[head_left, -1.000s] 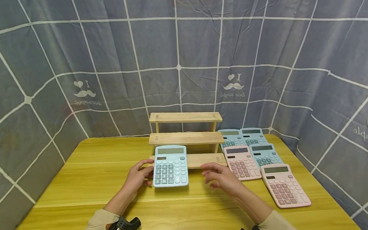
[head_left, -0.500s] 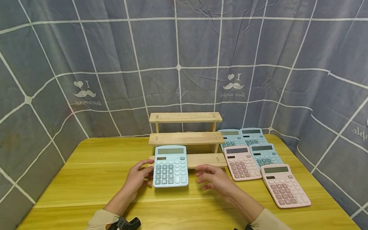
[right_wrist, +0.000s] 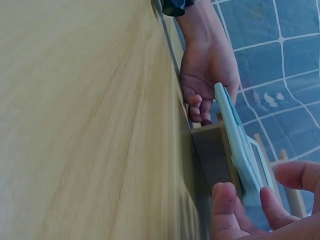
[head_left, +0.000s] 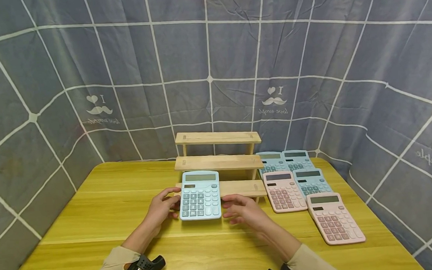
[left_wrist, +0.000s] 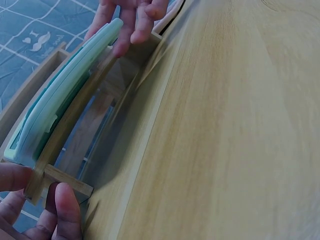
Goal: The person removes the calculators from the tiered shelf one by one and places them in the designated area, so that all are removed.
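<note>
A light blue calculator [head_left: 199, 195] leans, keys facing me, on the lowest board of a three-tier wooden display stand [head_left: 218, 162]. My left hand [head_left: 162, 208] is at the calculator's left side. In the left wrist view its fingers [left_wrist: 67, 207] grip the end of the stand's lowest board, some above and some beneath. Just off the calculator's right edge is my right hand [head_left: 245, 211], its fingers loosely bent and holding nothing. The right wrist view shows these fingers [right_wrist: 224, 205] apart, with the calculator's edge [right_wrist: 240, 145] beyond them.
Right of the stand lie two pink calculators, the nearer pink calculator [head_left: 335, 218] toward the front, and several more blue ones, including a blue calculator [head_left: 311, 182]. A grey checked curtain [head_left: 180, 49] hangs behind the yellow wooden table [head_left: 104, 201].
My right hand has moved left, from near the pink calculators to beside the blue calculator's right edge. My left hand and the calculator have stayed where they were.
</note>
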Demonstrator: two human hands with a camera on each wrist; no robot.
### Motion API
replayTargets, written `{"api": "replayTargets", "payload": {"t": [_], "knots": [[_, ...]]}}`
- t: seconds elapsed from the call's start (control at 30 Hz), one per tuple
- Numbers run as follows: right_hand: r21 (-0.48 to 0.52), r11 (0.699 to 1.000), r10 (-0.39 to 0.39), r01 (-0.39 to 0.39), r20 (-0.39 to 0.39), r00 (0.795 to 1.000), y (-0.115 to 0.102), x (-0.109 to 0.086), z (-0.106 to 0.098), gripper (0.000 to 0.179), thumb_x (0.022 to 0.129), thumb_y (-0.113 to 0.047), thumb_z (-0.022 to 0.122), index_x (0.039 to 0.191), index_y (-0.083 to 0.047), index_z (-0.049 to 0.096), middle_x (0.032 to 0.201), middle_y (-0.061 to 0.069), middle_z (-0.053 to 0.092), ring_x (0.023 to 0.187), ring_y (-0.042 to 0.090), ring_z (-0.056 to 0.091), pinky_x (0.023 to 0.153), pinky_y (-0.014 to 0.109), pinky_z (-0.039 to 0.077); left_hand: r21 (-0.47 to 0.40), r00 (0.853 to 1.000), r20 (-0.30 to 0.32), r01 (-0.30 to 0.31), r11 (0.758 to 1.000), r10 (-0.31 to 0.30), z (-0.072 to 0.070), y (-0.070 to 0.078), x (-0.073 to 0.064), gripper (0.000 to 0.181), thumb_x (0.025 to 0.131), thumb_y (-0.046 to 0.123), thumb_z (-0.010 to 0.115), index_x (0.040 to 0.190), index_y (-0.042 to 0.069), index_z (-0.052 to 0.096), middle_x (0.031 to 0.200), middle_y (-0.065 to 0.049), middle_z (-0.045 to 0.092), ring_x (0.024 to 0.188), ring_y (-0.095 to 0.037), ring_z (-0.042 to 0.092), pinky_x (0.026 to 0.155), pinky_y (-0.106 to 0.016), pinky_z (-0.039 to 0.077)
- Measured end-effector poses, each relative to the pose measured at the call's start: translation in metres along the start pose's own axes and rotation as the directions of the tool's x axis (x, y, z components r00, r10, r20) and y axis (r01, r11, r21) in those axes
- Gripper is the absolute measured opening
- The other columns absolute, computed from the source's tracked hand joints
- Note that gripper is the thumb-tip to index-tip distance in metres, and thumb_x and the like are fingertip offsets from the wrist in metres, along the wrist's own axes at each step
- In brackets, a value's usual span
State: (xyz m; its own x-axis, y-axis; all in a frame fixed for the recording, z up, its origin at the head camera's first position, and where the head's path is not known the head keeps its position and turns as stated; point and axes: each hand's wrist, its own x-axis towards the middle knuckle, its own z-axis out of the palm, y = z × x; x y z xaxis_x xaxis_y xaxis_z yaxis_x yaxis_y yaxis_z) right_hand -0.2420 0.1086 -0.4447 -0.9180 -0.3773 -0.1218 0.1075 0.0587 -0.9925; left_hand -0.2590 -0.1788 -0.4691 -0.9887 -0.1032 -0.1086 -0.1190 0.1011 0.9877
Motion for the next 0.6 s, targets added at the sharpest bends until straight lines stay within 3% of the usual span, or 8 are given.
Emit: {"api": "replayTargets", "payload": {"t": [0.2,0.6], "knots": [[0.013,1.0,-0.005,0.005,0.019,1.0,0.0012,0.0031,0.004,0.044,0.097,-0.008,0.057,0.139,0.001,0.053,0.13,0.019,0.06,0.102,0.029,0.067,0.085,0.039,0.058,0.001,1.0,-0.003,0.003,1.0,-0.003,0.0003,-0.0001,0.0001,0.031,0.101,0.017,0.059,0.131,0.009,0.061,0.094,-0.009,0.066,0.078,-0.021,0.061,0.057,-0.028,0.054],[0.058,0.998,-0.018,0.017,0.021,1.0,0.0044,0.0099,0.0101,0.047,0.092,-0.004,0.062,0.138,0.0,0.054,0.123,0.016,0.063,0.089,0.019,0.067,0.078,0.034,0.057,-0.005,1.0,-0.005,-0.002,1.0,0.002,0.0006,-0.0008,0.0014,0.032,0.1,0.017,0.06,0.131,0.009,0.061,0.093,-0.009,0.067,0.077,-0.021,0.062,0.057,-0.028,0.054]]}}
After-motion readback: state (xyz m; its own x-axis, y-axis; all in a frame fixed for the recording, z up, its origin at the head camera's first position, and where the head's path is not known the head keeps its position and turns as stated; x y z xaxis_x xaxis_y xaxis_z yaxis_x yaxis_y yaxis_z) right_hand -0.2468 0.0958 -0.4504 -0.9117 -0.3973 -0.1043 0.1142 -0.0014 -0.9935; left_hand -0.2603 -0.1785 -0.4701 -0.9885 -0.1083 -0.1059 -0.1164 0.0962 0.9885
